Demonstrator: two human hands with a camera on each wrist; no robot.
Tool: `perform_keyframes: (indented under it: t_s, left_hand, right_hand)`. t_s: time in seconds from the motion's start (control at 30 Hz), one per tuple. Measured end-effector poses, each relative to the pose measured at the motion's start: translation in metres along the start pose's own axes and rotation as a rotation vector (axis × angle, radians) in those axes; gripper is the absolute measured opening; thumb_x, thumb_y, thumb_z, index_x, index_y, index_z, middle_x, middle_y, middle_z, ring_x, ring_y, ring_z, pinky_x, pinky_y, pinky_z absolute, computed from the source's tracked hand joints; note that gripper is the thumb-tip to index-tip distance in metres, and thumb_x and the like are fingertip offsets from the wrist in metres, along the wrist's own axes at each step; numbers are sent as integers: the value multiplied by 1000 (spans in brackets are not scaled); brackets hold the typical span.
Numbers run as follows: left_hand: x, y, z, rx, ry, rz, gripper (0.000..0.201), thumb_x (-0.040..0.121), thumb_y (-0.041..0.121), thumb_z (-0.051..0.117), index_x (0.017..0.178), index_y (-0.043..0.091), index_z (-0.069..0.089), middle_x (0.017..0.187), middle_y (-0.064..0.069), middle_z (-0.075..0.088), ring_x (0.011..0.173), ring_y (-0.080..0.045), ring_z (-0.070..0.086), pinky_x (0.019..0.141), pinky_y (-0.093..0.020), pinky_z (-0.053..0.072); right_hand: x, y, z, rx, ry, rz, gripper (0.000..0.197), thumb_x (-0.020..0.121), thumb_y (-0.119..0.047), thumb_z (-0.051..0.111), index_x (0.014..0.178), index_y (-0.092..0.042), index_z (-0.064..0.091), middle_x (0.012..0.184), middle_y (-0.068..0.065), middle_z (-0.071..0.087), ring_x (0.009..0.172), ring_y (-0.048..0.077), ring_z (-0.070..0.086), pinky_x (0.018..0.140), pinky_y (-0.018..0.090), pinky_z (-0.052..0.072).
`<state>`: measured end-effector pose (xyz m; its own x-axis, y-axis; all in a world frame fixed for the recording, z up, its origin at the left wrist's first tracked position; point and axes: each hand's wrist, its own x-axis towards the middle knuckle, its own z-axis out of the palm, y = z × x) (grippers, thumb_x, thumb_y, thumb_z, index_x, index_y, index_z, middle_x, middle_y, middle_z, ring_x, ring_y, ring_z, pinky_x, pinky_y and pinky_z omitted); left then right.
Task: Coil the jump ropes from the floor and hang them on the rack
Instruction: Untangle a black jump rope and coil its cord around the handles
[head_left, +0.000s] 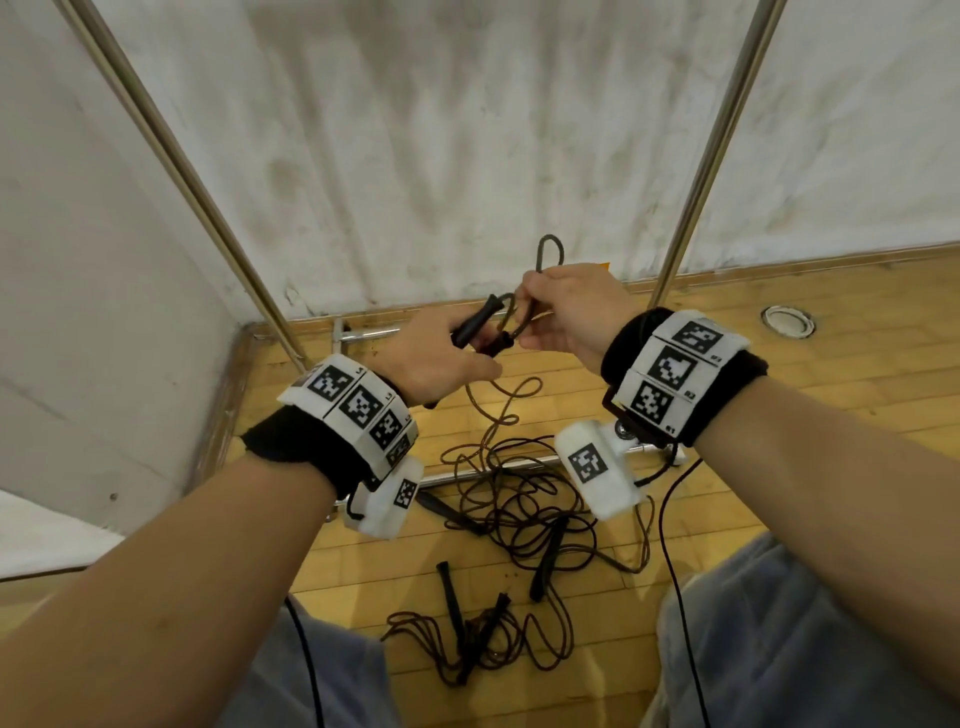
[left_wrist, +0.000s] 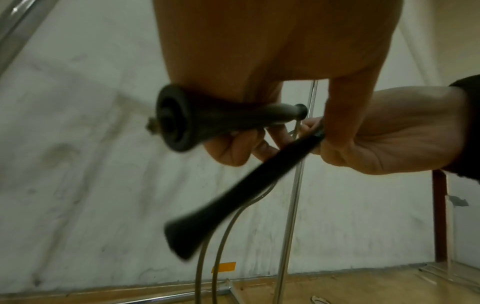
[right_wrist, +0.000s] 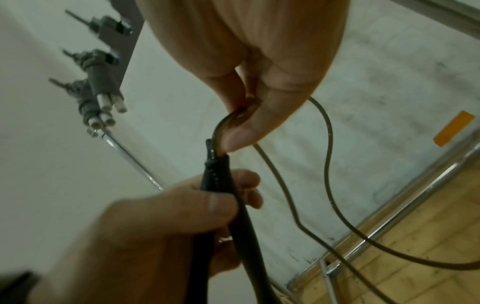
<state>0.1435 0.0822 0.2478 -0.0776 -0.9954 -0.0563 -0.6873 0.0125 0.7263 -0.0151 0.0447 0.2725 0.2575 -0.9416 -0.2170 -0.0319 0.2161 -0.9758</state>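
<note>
Left hand (head_left: 441, 358) gripping 2 black handles (head_left: 475, 326); right hand (head_left: 566, 306) pinching the cord (head_left: 550, 254) just above them. Best kept bunched, gathering even loops. More ropes (head_left: 519, 509) tangled on floor.

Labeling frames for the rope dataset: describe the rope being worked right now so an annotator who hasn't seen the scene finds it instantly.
Start at the wooden floor between the rack's two metal poles. Above it, at chest height, the left hand grips two black handles while the right hand pinches a loop of brown cord. Unlike the tangled ropes on the floor, this one is lifted.
</note>
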Motion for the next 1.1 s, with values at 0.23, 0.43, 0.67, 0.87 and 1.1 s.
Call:
perform_keyframes:
  t_s: [0.23,0.43,0.67,0.87,1.1]
  left_hand:
    - [3,-3,7,4,37,92,12,86,27,68,81,17,65,58,7,45,42,1,40,45,-11,31]
    - [1,-5,6,-14,87,128,26,89,31,63,65,24,55,48,13,42,42,1,39,45,-11,30]
    - [-2,-5,2,50,63,143,32,93,34,57,62,25,54,43,24,51,38,3,46,42,-8,32]
    - [0,-8,-8,-48,74,132,30,93,33,58,65,24,55,49,9,56,40,2,48,45,-8,34]
    - [-1,-14,-14,-79,89,84,27,90,35,62,67,22,58,48,12,58,41,3,50,45,-8,38]
  right_hand:
    - [1,0,-1,152,99,-18,22,96,-13,47,77,-6,57,63,5,57,48,13,60,48,22,53]
    - [8,2,-7,-193,129,-21,32,95,-28,49,69,-9,56,54,4,53,46,17,54,49,26,48]
    - [8,9,-3,-562,113,-301,27,98,-39,38,94,-17,54,86,-8,57,78,4,50,67,19,36]
    - [0,5,1,-364,-147,-232,28,98,-32,44,77,-14,51,59,-1,49,53,14,46,63,29,39]
    - [4,3,4,-449,-51,-295,21,96,-30,48,86,-12,53,64,-5,44,54,8,37,56,24,29]
